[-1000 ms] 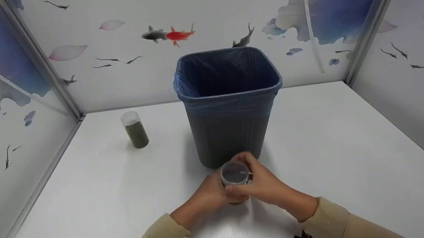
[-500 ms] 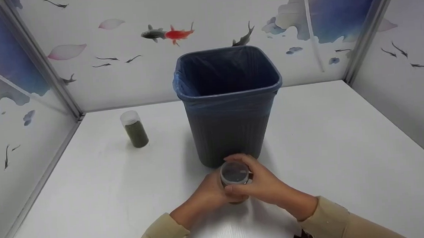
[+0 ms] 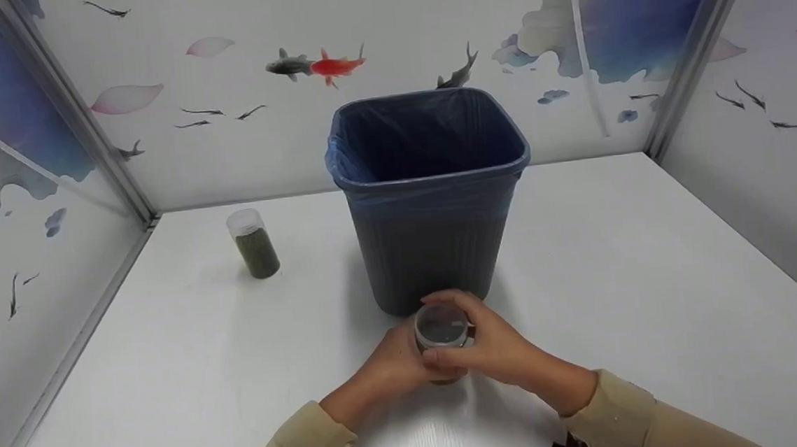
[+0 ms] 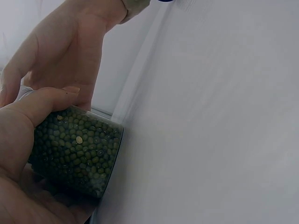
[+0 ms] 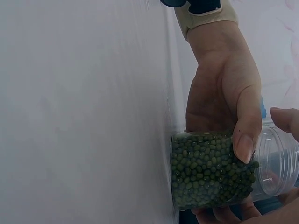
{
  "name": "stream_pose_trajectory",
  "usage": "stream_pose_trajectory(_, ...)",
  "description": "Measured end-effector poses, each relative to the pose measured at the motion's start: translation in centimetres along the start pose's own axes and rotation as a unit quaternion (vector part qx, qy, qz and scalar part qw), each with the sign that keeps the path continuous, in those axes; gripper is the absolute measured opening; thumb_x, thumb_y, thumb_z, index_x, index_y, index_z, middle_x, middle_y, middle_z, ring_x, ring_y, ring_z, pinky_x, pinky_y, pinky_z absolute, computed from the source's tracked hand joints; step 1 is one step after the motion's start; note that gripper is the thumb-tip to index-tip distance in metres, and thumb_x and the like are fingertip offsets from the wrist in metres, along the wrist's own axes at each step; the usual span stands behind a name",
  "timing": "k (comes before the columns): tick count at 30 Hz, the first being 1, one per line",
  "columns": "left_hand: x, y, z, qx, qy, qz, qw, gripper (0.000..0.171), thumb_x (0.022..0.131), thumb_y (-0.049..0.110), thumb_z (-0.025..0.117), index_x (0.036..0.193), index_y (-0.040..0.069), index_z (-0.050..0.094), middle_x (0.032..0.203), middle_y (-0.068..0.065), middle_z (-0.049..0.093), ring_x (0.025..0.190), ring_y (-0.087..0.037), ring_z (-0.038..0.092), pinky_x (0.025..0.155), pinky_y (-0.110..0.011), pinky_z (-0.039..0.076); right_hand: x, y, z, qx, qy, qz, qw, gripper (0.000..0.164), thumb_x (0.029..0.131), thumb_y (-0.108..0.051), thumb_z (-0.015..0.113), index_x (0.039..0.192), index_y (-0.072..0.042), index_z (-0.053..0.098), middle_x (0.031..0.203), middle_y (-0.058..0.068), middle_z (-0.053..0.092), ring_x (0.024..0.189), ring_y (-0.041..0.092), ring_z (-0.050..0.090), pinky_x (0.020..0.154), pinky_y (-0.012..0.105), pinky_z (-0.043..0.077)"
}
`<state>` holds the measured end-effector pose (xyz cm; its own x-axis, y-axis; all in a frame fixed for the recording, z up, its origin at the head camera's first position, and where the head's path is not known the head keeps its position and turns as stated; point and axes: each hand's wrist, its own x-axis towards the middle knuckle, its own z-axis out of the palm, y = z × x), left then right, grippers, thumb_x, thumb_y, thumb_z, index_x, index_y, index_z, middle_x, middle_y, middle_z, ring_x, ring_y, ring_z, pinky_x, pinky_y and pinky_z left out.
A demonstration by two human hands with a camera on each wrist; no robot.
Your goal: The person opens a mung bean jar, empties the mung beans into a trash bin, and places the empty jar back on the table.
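A clear plastic jar of green mung beans (image 5: 205,170) stands upright on the table in front of the bin. My left hand (image 3: 394,362) grips its body from the left, thumb across the near side, as the right wrist view shows. Over the top, my right hand (image 3: 498,348) holds the clear lid (image 3: 440,324) between its thumb and curved fingers. In the left wrist view the beans (image 4: 79,149) lie behind the clear wall near my left thumb (image 4: 46,102). My fingers hide part of the jar's neck.
Right behind my hands rises a dark bin (image 3: 435,249) with a blue bag liner (image 3: 431,186) folded over its rim. Another clear jar (image 3: 256,251), partly filled with something green, stands back left. Printed wall panels (image 3: 225,151) enclose the white table (image 3: 255,374).
My right hand's fingers have shifted slightly left around the lid's far side. The left hand and the jar have stayed in place.
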<state>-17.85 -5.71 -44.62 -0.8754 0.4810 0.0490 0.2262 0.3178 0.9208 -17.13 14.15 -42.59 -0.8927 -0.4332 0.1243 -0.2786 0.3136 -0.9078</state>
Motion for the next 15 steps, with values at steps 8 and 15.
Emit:
stream_pose_trajectory(8,0.13,-0.1,-0.04,-0.005,-0.004,-0.002,1.0,0.079,0.079,0.026,0.094,0.148,0.016,0.058,0.134,0.004,0.068,0.119,-0.014,0.062,0.102,-0.035,0.05,-0.03,-0.14,-0.06,0.009,-0.002,0.008,1.0,0.083,0.086,-0.034,0.09,0.154,-0.016,0.048,0.151,0.006,0.054,0.135,0.027,0.053,0.108,0.055,0.041)
stream_pose_trajectory(15,0.1,-0.04,-0.14,-0.019,-0.007,0.002,0.9998,0.081,0.08,0.024,0.094,0.151,0.015,0.056,0.138,0.003,0.067,0.125,-0.017,0.061,0.106,-0.035,0.048,-0.08,-0.31,0.05,0.027,0.011,0.022,0.999,0.087,0.083,-0.034,0.092,0.148,-0.008,0.04,0.139,0.011,0.055,0.129,0.028,0.057,0.109,0.054,0.043)
